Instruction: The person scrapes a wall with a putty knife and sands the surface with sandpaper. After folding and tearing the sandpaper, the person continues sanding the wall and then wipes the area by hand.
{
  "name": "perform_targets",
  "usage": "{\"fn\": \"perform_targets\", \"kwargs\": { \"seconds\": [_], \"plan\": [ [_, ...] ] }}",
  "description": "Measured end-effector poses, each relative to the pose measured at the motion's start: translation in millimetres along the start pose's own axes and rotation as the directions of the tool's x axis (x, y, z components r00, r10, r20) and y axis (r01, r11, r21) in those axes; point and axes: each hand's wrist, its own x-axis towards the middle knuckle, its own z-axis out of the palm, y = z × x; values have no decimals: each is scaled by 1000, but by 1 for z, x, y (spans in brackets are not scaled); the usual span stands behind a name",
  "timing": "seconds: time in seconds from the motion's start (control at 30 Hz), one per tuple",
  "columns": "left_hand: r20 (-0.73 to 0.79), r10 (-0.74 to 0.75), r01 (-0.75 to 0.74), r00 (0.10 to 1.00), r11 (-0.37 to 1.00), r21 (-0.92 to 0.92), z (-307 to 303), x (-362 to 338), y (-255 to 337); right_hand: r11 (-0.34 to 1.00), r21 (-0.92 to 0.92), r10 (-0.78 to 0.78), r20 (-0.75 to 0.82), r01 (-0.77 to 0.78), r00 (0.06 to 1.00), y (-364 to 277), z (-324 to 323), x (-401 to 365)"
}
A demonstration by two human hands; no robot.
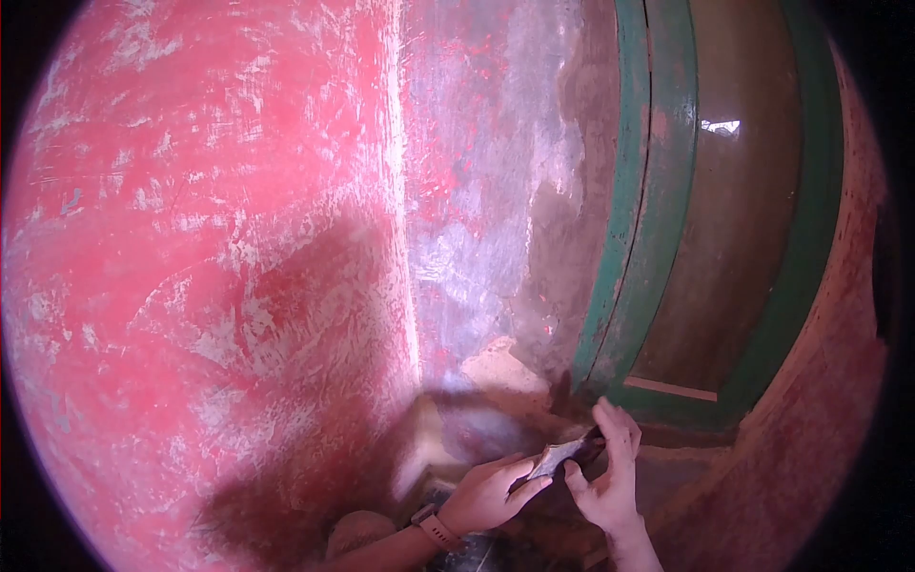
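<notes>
My left hand (489,497), with a watch (431,522) on its wrist, pinches a small flat grey piece with a dark end (558,459) between thumb and fingers. My right hand (610,477) is curled around the dark end, its thumb below and its fingers above. Both hands are close together, low in the view, in front of the wall's corner. The exact kind of the piece cannot be made out.
A red wall (210,191) with pale scraped marks fills the left side. Past the corner, a patchy grey-purple wall (477,210) meets a green door frame (658,191) with a brown panel (739,210). A rounded pale shape (360,531) lies below my left forearm.
</notes>
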Motion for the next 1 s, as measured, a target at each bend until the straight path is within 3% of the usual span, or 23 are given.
{"fn": "perform_targets", "kwargs": {
  "seconds": [0.13, 0.23, 0.33, 0.43, 0.53, 0.63, 0.67, 0.7, 0.77, 0.83, 0.87, 0.9, 0.97, 1.0],
  "plan": [
    [35, -75, 75, 997, 997, 5, -5, 1, 8, 996, -92, 5, 76, 2, 997, 12, -2, -6],
    [34, -93, 92, 995, 995, 36, -7, 3, 9, 993, -117, -27, 25, 29, 999, 9, -3, -6],
    [164, -249, 243, 955, 968, 58, -13, 4, 6, 993, -26, -118, -6, 118, 993, 9, -7, -2],
    [170, -113, 124, 979, 991, -54, -1, 5, -33, 998, 7, -59, 12, 59, 998, 16, -9, -1],
    [267, -236, 230, 934, 972, 55, -21, 21, -33, 988, 120, -80, -126, 95, 989, 31, -2, 2],
    [240, -131, 172, 962, 972, -162, -23, 34, -48, 867, 497, 150, -214, -24, 965, 27, -1, 4],
    [403, -266, 343, 876, 930, -131, -27, 39, -51, 754, 656, 202, -209, -16, 957, 18, -2, 6],
    [490, -257, 322, 833, 945, -53, -30, 42, -51, 801, 591, 108, -299, 95, 948, 26, 0, 14],
    [653, -254, 257, 713, 962, 94, -31, 47, -53, 849, 527, 162, -343, 46, 925, 28, -1, 16],
    [711, -230, 248, 665, 965, 81, -5, 27, -83, 868, 497, 205, -372, 8, 905, 23, 6, 18],
    [752, -153, 103, 641, 988, 114, 9, 16, -102, 876, 482, 222, -392, -7, 893, 25, 10, 19],
    [781, -227, 69, 582, 971, 231, 17, 14, -106, 895, 446, 213, -437, 5, 874, 38, 20, 19],
    [757, -412, -21, 507, 872, 489, 22, 14, -104, 774, 632, 332, -378, -21, 865, 26, 34, 22],
    [731, -507, -47, 457, 807, 589, 22, 9, -95, 854, 520, 225, -415, 27, 881, 25, 41, 20]
  ]
}}
